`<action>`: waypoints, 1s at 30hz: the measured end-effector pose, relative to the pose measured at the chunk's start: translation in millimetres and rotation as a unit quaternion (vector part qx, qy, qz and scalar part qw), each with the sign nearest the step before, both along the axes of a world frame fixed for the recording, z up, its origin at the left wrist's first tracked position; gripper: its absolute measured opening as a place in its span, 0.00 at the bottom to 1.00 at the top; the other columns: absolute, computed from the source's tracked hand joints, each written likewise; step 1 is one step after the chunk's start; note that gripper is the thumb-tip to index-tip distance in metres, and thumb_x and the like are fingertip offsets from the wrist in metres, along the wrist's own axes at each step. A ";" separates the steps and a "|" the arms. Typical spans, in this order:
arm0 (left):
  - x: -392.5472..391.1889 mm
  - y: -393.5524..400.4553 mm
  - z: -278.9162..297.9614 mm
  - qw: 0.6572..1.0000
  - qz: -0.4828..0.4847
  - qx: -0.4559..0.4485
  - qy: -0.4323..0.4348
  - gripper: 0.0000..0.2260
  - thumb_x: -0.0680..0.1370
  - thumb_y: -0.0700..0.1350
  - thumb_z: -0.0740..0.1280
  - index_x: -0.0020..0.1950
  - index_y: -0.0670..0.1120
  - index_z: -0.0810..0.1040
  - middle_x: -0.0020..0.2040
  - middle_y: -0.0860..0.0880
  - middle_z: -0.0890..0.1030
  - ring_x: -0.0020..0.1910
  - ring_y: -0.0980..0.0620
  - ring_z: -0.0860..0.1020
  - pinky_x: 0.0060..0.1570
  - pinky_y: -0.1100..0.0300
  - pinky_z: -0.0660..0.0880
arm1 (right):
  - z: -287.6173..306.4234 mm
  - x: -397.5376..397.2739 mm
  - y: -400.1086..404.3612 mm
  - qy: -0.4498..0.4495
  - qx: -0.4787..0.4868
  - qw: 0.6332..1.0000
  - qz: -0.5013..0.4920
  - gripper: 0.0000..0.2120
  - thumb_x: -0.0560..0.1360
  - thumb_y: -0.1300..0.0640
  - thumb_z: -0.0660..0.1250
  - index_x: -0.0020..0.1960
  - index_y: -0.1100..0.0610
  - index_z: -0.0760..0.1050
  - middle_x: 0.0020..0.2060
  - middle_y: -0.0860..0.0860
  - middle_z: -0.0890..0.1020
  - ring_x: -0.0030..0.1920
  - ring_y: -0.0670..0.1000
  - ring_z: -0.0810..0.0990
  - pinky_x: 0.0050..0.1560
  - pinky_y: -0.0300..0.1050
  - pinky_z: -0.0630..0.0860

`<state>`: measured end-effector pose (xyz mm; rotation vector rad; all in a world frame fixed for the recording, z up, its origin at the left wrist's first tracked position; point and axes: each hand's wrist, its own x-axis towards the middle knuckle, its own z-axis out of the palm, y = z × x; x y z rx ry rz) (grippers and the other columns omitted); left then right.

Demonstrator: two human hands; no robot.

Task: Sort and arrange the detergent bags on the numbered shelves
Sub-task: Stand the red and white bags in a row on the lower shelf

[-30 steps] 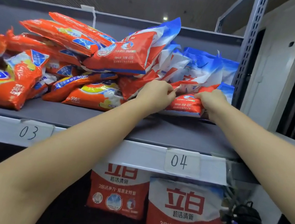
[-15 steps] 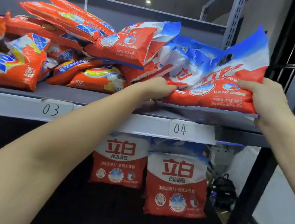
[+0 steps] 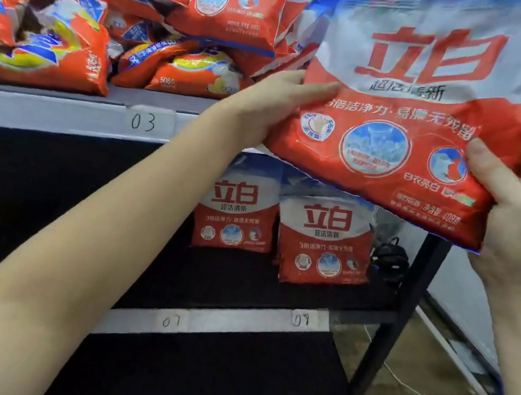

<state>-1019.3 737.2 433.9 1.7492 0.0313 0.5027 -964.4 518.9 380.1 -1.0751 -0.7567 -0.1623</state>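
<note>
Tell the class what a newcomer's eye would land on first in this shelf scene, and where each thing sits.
First comes the big red and white detergent bag, held up close at the upper right between the left hand and right hand. Next, the jumbled pile of orange bags on the shelf above the 03 label. Below, two matching bags stand upright side by side.

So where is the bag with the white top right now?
It's off the shelf, upper right of the head view: the white-topped bag is held between the left hand and right hand, above two matching bags.
</note>
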 end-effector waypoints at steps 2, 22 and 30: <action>-20.4 -1.4 -17.3 0.998 0.002 -0.016 -0.053 0.07 0.78 0.41 0.66 0.55 0.45 0.75 0.44 0.47 0.84 0.39 0.51 0.83 0.41 0.57 0.80 | -18.1 -14.9 -3.2 0.017 -0.012 1.000 0.019 0.09 0.73 0.57 0.65 0.53 0.51 0.74 0.43 0.43 0.85 0.45 0.47 0.84 0.43 0.41 0.80; -62.2 49.1 -251.0 0.938 0.302 -0.164 0.042 0.05 0.79 0.51 0.64 0.45 0.51 0.74 0.40 0.49 0.83 0.33 0.54 0.82 0.31 0.62 0.78 | -230.5 27.9 113.4 0.255 -0.265 0.924 0.110 0.16 0.75 0.56 0.68 0.61 0.58 0.72 0.49 0.55 0.83 0.46 0.55 0.83 0.47 0.50 0.80; -10.8 103.3 -272.3 0.918 0.320 -0.235 0.001 0.08 0.80 0.52 0.62 0.55 0.51 0.76 0.47 0.48 0.84 0.43 0.48 0.84 0.42 0.53 0.80 | -228.6 79.7 186.3 0.223 -0.259 0.926 0.158 0.12 0.76 0.56 0.67 0.58 0.51 0.73 0.49 0.50 0.82 0.47 0.50 0.83 0.47 0.45 0.79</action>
